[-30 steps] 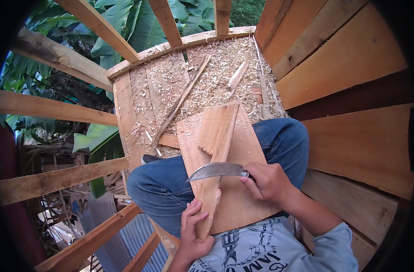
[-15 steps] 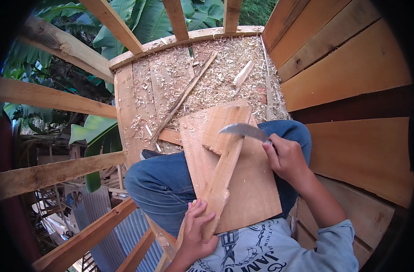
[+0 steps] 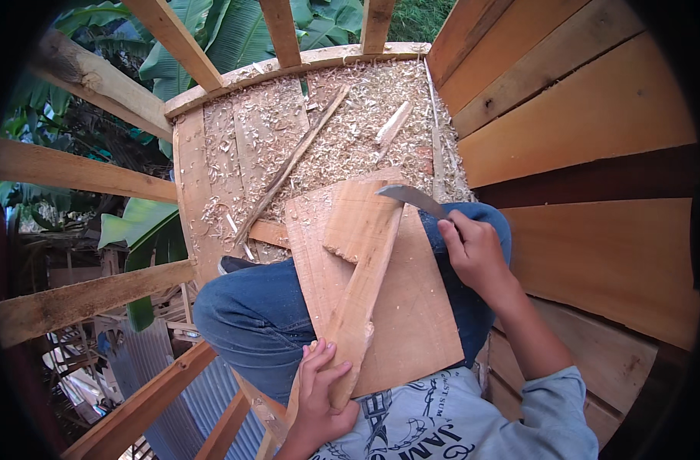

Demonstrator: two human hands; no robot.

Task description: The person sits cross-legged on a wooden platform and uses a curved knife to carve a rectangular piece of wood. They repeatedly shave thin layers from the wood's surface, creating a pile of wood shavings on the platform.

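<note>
Head view: your left hand clamps the near end of a wooden slat on the lap board. Its long axis runs toward 12 o'clock. Your right hand, clamped on a curved blade, is nearer the far end.

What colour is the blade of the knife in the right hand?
Dull grey metal; the knife blade shows best in the head view.

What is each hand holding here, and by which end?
The right hand grips a curved knife by its handle, blade over the wood. The left hand holds the long wooden piece by its near, lower end, on a board across the lap.
</note>
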